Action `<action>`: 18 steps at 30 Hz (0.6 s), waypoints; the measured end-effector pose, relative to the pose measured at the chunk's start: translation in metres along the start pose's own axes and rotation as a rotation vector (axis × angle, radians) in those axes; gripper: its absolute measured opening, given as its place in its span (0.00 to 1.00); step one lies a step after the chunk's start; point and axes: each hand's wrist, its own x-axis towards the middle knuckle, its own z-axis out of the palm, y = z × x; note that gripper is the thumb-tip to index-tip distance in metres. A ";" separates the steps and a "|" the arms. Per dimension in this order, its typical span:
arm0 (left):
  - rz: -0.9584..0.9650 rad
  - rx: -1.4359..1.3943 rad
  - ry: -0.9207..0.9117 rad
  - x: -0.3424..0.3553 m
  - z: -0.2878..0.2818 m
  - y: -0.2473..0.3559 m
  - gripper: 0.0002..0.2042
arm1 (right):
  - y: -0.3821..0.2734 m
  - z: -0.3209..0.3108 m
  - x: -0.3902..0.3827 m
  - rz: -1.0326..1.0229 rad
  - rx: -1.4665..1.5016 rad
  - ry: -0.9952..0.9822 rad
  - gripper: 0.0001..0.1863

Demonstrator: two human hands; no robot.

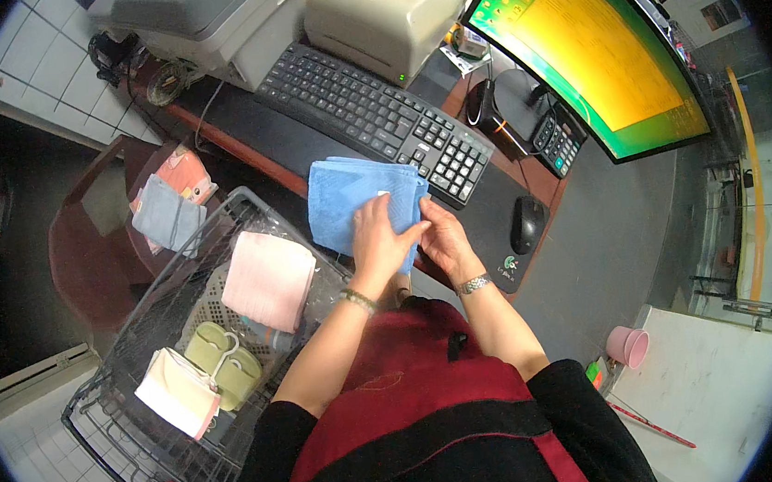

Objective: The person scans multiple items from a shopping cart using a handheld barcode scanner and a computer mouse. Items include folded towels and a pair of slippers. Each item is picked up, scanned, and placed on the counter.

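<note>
A folded stack of blue cloths [345,198] lies at the desk's front edge, overlapping the keyboard's near side. My left hand [386,236] rests on top of it, fingers lightly bent and thumb spread toward the right. My right hand [444,240] grips the stack's right edge. Left of them, a wire cart [122,350] holds a pale pink cloth stack [269,280], a cream cloth [173,392] and green items with white handles [216,355].
A chair [79,233] at left bears grey and coral cloths [170,215]. On the desk are a keyboard [345,101], printer [384,27], mouse [528,223], calculator [555,141] and monitor [586,54]. Pink buckets [629,348] sit at lower right.
</note>
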 end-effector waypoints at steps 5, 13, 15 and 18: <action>-0.203 -0.342 0.011 0.024 0.004 -0.017 0.16 | 0.002 -0.003 0.014 -0.026 -0.095 0.073 0.09; -0.631 -1.276 -0.154 0.027 -0.018 -0.050 0.12 | -0.006 0.001 0.007 0.026 -0.078 0.152 0.10; -0.637 -1.270 -0.165 0.029 -0.018 -0.050 0.13 | -0.010 0.002 0.004 0.029 -0.043 0.107 0.11; -0.644 -1.226 -0.141 0.030 -0.016 -0.048 0.13 | -0.013 0.006 0.002 0.069 -0.022 0.123 0.13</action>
